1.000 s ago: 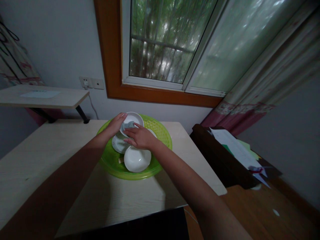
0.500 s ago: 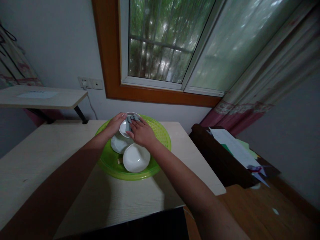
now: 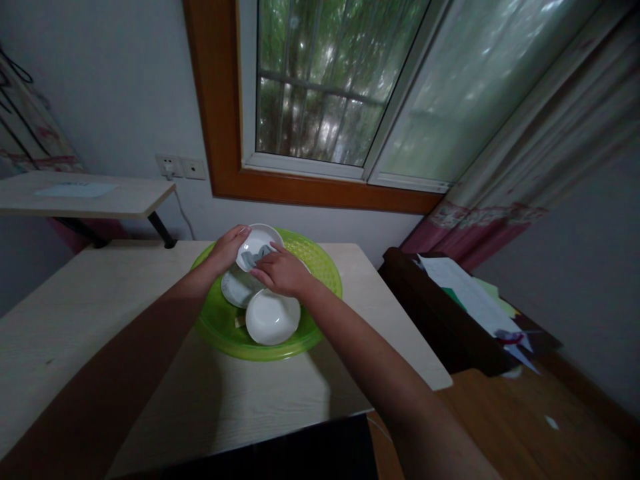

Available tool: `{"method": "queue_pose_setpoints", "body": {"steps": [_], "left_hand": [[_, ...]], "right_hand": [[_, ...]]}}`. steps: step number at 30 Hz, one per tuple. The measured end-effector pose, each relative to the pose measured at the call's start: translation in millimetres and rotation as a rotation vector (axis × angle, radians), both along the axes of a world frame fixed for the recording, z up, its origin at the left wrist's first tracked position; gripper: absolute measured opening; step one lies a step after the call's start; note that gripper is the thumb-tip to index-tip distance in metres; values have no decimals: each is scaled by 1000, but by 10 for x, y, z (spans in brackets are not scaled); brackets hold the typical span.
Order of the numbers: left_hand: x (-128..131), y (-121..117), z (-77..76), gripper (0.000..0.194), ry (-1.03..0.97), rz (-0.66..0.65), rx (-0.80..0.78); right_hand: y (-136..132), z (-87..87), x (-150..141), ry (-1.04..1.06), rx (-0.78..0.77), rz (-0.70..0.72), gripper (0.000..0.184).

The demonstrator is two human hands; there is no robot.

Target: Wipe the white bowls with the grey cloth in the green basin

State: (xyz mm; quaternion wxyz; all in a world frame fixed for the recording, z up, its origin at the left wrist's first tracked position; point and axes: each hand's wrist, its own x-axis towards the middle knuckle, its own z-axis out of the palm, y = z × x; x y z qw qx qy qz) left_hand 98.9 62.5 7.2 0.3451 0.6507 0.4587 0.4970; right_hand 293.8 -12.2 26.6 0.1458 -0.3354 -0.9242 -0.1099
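Observation:
My left hand (image 3: 229,248) grips a white bowl (image 3: 261,236) by its left rim, thumb on the edge, and the bowl is tipped toward me. Inside it, my right hand (image 3: 283,270) pinches a grey cloth (image 3: 256,255) against the lower part of the bowl. Both hands are over a green plastic basin (image 3: 325,270). Under the held bowl, a whitish dish (image 3: 237,288) shows in the basin, partly covered. Closer to me, another white bowl (image 3: 273,317) lies there, its glossy inside facing up. A small tan piece (image 3: 240,321) shows beside that bowl; its kind is unclear.
The basin stands on a pale wooden table (image 3: 125,287). A raised shelf (image 3: 120,200) on black legs is at the left, with a paper on it. Behind is a window (image 3: 325,87). At right, papers (image 3: 465,287) lie on a dark brown piece of furniture.
My right hand with the cloth first moved up to the far side of the bowl, then back down to its near side. My left hand keeps its hold on the rim.

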Motion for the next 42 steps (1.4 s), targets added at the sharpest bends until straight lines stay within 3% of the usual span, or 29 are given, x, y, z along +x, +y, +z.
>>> {"method": "queue_pose_setpoints", "body": {"steps": [5, 14, 19, 23, 28, 34, 42], "left_hand": [[28, 22, -16, 43, -24, -93, 0], [84, -59, 41, 60, -131, -256, -126], [63, -94, 102, 51, -137, -125, -86], [28, -130, 133, 52, -73, 43, -136], [-35, -103, 111, 46, -15, 127, -133], [-83, -31, 59, 46, 1, 112, -70], [-53, -34, 46, 54, -146, -48, -164]], "right_hand": [[8, -43, -30, 69, -25, 44, 45], [57, -58, -2, 148, 109, -176, 57], [41, -27, -25, 145, 153, -255, 58], [12, 15, -21, 96, 71, -277, 60], [28, 27, 48, 61, -46, -144, 60], [72, 28, 106, 100, -118, -54, 54], [89, 6, 115, 82, 31, -161, 43]]}}
